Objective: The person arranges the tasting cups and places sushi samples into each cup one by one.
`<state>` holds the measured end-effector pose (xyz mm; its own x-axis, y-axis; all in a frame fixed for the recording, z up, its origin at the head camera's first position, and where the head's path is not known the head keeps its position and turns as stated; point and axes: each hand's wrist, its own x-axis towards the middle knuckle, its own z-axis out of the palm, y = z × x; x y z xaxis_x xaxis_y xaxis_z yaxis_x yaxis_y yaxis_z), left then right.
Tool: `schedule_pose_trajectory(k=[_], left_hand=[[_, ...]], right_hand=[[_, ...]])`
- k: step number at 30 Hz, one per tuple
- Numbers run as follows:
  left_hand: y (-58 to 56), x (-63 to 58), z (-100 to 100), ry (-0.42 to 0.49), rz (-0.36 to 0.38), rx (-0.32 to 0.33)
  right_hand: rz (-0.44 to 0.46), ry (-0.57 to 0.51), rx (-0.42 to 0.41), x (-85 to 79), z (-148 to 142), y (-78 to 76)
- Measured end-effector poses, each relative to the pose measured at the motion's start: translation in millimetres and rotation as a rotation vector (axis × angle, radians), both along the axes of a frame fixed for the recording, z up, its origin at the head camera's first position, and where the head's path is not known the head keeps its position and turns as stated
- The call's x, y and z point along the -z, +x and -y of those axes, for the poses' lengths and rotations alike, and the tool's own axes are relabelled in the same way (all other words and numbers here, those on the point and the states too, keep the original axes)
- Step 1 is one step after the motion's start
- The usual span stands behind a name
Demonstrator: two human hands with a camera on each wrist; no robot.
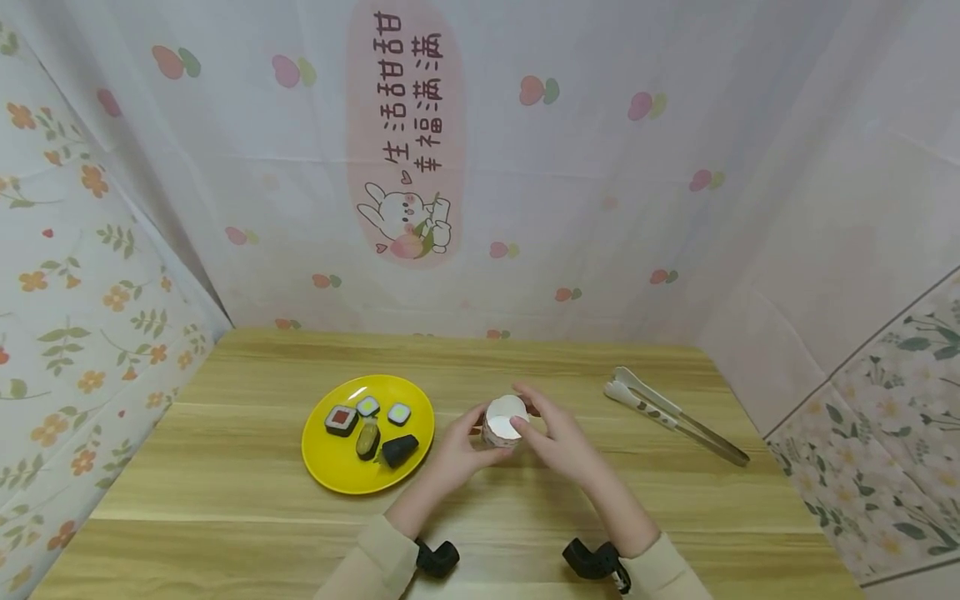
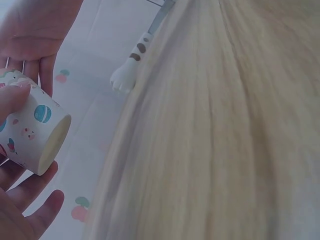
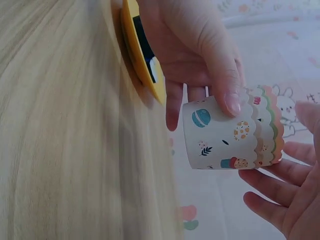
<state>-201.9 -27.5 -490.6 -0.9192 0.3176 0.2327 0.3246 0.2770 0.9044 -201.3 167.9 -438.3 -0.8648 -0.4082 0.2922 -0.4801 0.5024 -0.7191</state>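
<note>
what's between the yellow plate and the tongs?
In the head view, going from the plate to the tongs: left hand, paper cup held in both hands, right hand, then bare tabletop.

Tongs [image 1: 660,416] and a yellow plate [image 1: 339,463] (bearing sushi [image 1: 341,421]) lie apart.

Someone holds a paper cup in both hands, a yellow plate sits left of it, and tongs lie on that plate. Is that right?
Almost: the tongs lie not on the yellow plate but on the wooden table, right of the paper cup, as the head view shows. The rest stands: left hand and right hand both hold the cup.
</note>
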Motion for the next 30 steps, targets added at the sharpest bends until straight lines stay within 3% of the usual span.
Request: schedule_pose_trajectory(k=[5,11,16,22,30], left_hand=[[2.2,1.5,6,0.002,-0.01,-0.005],[6.7,5.5,12,-0.003,-0.017,0.002],[12.1,6.5,17,0.012,0.021,-0.008],[14.9,5.5,20,0.03,0.049,-0.029],[13.7,9.0,18,0.053,0.036,-0.022]], right_hand=[[0.004,0.003,0.009,-0.6,7,0.8],[-0.064,0.054,0.033,0.2,13,0.7],[-0.098,0.103,0.071,-3.2,16,0.3],[-0.093,0.156,0.145,-11.2,20,-3.0],[-0.091,0.187,0.173,-18.7,27,-9.6]])
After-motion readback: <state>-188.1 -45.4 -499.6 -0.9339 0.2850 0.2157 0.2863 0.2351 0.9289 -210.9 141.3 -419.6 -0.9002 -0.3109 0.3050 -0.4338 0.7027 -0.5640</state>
